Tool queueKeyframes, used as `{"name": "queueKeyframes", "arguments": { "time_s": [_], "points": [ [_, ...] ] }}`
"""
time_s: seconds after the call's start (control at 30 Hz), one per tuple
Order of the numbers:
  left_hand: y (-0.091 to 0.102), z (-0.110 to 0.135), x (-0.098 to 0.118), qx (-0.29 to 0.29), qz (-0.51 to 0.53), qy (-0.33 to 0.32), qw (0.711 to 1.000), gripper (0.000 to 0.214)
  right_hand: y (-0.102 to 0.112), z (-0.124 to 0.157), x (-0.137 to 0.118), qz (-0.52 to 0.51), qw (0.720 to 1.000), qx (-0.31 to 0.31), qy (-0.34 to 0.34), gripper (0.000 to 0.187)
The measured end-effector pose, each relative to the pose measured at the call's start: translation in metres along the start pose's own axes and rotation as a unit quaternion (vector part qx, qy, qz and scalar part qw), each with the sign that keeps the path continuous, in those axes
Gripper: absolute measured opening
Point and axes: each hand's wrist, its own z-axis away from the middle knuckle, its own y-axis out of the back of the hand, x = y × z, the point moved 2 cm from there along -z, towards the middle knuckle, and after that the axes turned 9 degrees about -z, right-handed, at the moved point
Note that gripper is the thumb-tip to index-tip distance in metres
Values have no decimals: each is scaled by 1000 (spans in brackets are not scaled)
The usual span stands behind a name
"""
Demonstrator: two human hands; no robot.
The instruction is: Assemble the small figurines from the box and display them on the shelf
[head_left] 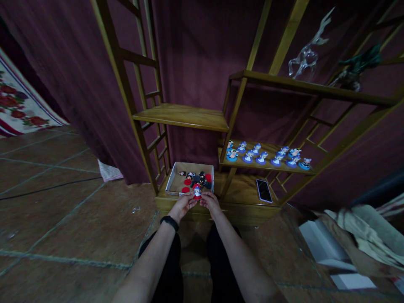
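Observation:
Both my hands meet at the front edge of a low wooden shelf. My left hand (pixel 184 205) and my right hand (pixel 210 201) pinch one small figurine (pixel 197 192) with a red base between their fingertips. Just behind it stands an open cardboard box (pixel 174 174) holding several dark figurines and red round bases (pixel 187 182). A black band sits on my left wrist.
Several figurines on blue bases (pixel 261 158) stand in rows on the middle shelf (pixel 268 167) at right. A phone (pixel 264 190) lies on the bottom shelf. A glass deer (pixel 307 52) stands on the top shelf. White boxes (pixel 322 246) and cloth lie at right on the tiled floor.

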Motion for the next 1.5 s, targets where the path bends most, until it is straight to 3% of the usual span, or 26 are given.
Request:
{"name": "queueKeyframes", "arguments": {
  "time_s": [0.37, 0.57, 0.77, 1.1, 1.5],
  "points": [
    [0, -1, -1, -6, -46, -25, 999, 14, 1, -8, 6, 17, 999, 40, -9, 23],
    [-3, 3, 3, -1, -41, -35, 999, 21, 1, -5, 3, 8, 999, 25, -20, 21],
    [-6, 7, 6, -16, -3, -35, 999, 20, 5, -3, -1, -34, 998, 46, 2, 21],
    [2, -1, 1, -39, -43, -48, 997, 28, 4, -3, 0, 8, 999, 42, 32, 17],
    [-3, 5, 1, -50, -55, -48, 996, 34, 5, -4, -3, 24, 998, 34, 56, 16]
  ]
}}
